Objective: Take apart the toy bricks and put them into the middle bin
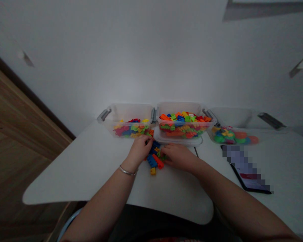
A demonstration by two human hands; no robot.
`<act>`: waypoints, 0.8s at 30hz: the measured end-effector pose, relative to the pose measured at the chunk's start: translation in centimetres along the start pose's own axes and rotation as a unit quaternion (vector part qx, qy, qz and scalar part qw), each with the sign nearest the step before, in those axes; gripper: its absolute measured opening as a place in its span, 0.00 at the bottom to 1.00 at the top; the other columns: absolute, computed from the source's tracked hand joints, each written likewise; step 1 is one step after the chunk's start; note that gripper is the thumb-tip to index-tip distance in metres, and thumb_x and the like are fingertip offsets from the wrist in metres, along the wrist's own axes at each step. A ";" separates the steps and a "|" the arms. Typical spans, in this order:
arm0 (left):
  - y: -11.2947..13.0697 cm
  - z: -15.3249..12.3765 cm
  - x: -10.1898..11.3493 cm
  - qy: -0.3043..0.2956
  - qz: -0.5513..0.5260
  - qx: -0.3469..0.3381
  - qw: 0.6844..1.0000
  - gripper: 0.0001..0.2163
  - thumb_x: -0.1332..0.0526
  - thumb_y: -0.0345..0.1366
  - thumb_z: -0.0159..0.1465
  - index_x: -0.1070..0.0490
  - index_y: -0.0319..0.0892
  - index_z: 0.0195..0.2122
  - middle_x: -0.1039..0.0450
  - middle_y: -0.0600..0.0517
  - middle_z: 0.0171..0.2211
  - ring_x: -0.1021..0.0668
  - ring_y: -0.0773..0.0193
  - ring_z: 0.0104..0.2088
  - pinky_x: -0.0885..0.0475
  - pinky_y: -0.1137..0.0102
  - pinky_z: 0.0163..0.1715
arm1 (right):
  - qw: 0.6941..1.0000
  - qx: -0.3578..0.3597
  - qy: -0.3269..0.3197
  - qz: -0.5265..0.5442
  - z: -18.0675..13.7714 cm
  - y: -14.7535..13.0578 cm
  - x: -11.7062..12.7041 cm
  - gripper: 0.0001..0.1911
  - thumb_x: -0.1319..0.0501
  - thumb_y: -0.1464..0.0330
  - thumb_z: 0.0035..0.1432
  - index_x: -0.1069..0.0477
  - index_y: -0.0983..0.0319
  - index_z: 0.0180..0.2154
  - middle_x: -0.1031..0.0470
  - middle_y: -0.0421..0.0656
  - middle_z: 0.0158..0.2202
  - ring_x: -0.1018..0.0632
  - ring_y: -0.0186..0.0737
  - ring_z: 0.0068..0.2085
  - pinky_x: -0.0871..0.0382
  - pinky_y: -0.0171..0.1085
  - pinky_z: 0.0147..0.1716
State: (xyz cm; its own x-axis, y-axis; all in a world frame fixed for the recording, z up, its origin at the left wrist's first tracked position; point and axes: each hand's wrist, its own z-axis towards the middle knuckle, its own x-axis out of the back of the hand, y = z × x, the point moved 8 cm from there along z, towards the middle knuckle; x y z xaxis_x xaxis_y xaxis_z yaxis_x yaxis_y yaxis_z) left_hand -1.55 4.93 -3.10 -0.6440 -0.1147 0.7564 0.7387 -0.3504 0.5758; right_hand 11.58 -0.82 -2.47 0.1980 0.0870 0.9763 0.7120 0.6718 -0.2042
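Tabletop [166, 193], white and round-cornered, spreads out under a loose pile of building blocks, and everything on it can be placed from that pile. At the pile's near end sits a yellow block [153, 171]; just beyond it a blue block [152, 162] and a red-orange block [158, 162] lie side by side. A phone [247, 173], partly pixelated, lies well to the right of the pile. The right hand [178, 156] is at the pile's right side, fingers bent down among the pieces; whether they grip one I cannot tell. The left hand [141, 148], with a silver bracelet [127, 171] at its wrist, curls over the pile's far left side, its hold likewise hidden. Beyond the pile lies a clear lid [183, 142], and behind that a middle bin [181, 107] full of mixed blocks. A left bin [131, 110] and a right bin [231, 116], both part-filled with coloured pieces, flank it, past the pile on either side, before a pale wall [116, 50]
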 end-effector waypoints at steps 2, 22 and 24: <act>-0.1 0.0 0.0 -0.002 0.000 0.000 1.000 0.11 0.43 0.30 0.64 0.20 0.42 0.38 0.19 0.46 0.41 0.20 0.55 0.45 0.26 0.60 0.52 | 1.000 -0.005 -0.003 -0.013 0.0 0.1 -0.1 0.06 0.35 0.70 0.58 0.25 0.62 0.39 0.20 0.47 0.40 0.21 0.48 0.43 0.31 0.40 0.39; -0.8 -0.4 0.1 -0.010 -0.007 0.002 1.000 0.11 0.43 0.30 0.65 0.19 0.43 0.38 0.18 0.46 0.40 0.19 0.54 0.45 0.25 0.60 0.51 | 0.889 0.004 0.453 0.063 -6.2 4.2 12.6 0.08 0.37 0.68 0.57 0.28 0.57 0.41 0.22 0.43 0.39 0.24 0.40 0.34 0.27 0.40 0.33; -0.8 -0.4 0.1 -0.011 -0.010 0.002 1.000 0.10 0.42 0.30 0.66 0.19 0.42 0.38 0.18 0.46 0.41 0.19 0.54 0.45 0.25 0.60 0.52 | 0.850 -0.039 0.523 0.057 -7.4 5.4 13.3 0.06 0.36 0.68 0.55 0.31 0.57 0.37 0.22 0.43 0.38 0.24 0.40 0.34 0.27 0.41 0.33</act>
State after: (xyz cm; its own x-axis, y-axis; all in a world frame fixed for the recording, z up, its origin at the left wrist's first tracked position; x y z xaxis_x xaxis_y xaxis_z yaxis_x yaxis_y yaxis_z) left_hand -2.25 4.82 -3.63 -0.6534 -0.0875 0.7519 0.7271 -0.3487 0.5913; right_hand 23.08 -1.45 8.83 0.7299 -0.5802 0.3616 0.6825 0.6488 -0.3365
